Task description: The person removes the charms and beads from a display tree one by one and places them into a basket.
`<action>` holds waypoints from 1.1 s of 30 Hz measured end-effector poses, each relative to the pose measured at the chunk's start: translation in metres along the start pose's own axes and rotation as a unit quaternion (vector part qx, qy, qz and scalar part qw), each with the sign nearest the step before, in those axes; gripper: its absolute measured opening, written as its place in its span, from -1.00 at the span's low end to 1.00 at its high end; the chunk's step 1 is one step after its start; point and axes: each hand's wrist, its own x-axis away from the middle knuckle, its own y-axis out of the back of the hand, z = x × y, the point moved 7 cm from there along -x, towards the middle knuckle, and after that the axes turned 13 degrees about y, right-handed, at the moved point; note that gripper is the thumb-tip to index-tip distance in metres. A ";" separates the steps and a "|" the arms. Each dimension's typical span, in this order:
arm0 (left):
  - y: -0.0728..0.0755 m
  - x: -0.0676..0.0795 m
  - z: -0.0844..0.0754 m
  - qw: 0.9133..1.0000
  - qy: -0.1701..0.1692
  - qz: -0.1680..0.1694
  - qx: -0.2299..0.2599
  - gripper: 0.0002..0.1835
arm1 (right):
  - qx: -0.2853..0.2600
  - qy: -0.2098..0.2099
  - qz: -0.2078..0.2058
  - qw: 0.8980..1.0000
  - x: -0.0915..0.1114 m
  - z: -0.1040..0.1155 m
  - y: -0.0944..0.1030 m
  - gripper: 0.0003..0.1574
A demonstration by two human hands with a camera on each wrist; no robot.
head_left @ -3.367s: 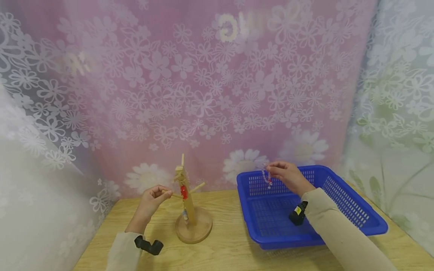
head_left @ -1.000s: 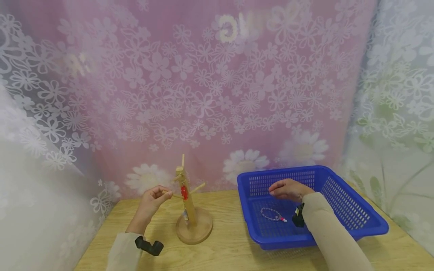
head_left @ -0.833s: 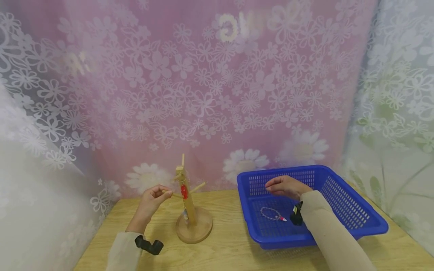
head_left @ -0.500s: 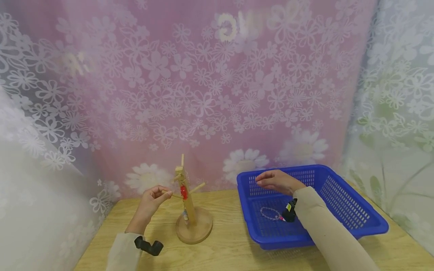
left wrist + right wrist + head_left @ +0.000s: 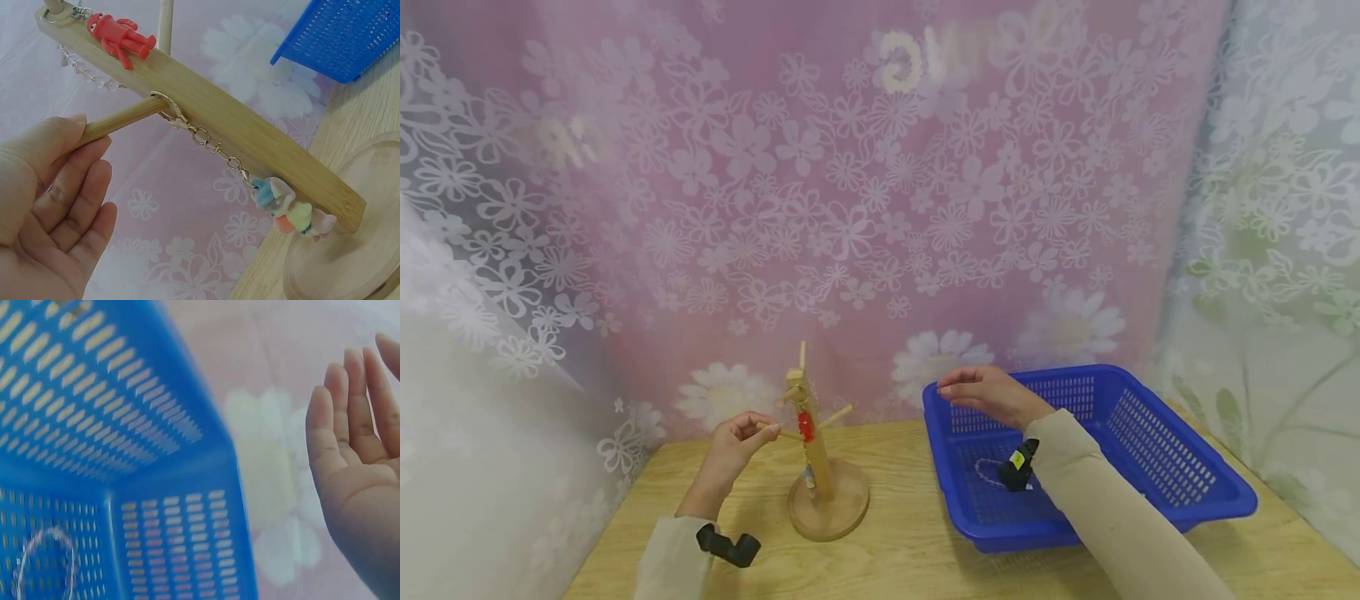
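Observation:
My left hand (image 5: 733, 454) pinches a peg (image 5: 125, 120) of a wooden stand (image 5: 822, 471) between thumb and forefinger; its other fingers curl loosely. On that peg hangs a keychain (image 5: 215, 147) with a small pastel figure. A red figure keychain (image 5: 120, 37) hangs from an upper peg, and a clear beaded bracelet (image 5: 87, 74) shows behind the post. My right hand (image 5: 996, 396) holds nothing, its fingers extended over the back left rim of the blue basket (image 5: 1037, 536). A beaded bracelet (image 5: 51, 532) lies on the basket floor, partly hidden by the wrist camera in the head view.
Stand and basket share a light wooden table (image 5: 895, 508), the basket on the right. A pink flowered curtain (image 5: 865, 208) hangs behind, with pale curtains at both sides. Another peg (image 5: 837, 416) sticks out to the right from the post.
My right hand lowered the beaded bracelet into the basket and let it go. It has since moved left and up toward the rim. My left hand stays on the peg.

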 end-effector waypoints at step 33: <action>-0.001 0.001 -0.001 1.000 -0.003 0.005 0.012 -0.71 | -0.016 0.070 0.013 0.997 0.002 0.040 -0.083 -0.85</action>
